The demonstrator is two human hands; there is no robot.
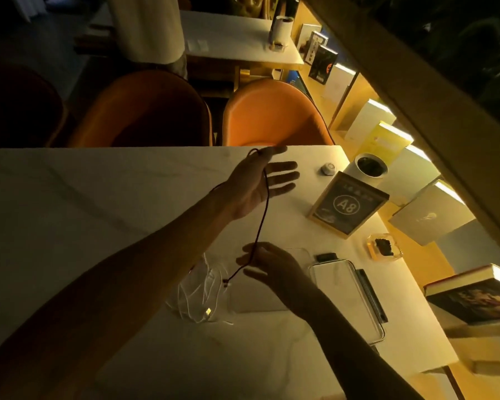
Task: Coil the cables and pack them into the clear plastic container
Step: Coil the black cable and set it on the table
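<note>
Left grip: the left hand [259, 183] is raised over the table [70, 226], palm up and fingers straight and spread; a dark cable [262, 220] loops over its thumb side and crosses the palm, so it hangs there with no fingers closed on it.
Right grip: the right hand [267, 268] is nearer the person and lower, fingers loosely extended; the cable runs down to its thumb and forefinger, but the dim light does not show whether they pinch it.
Dark cable: it is stretched between the two hands, and its plug end dangles just below the right hand's fingers.
White cables: a loose tangle of white cables [199, 293] lies on the table to the left of the right hand, below the left forearm, apart from the dark cable.
Clear container: a clear plastic container [260, 301] lies under and just beyond the right hand; I cannot tell what is in it.
Lid or tray: a second clear rectangular piece [347, 295] lies to the right of the right wrist, with a dark strip [371, 295] along its far side.
Farther right: an A8 sign [348, 204] stands beyond the right hand, a white cup [370, 168] behind it, and a small clear box [383, 246] holding dark bits beside it.
Beyond the left hand: an orange chair [274, 114] stands at the table's far edge.
</note>
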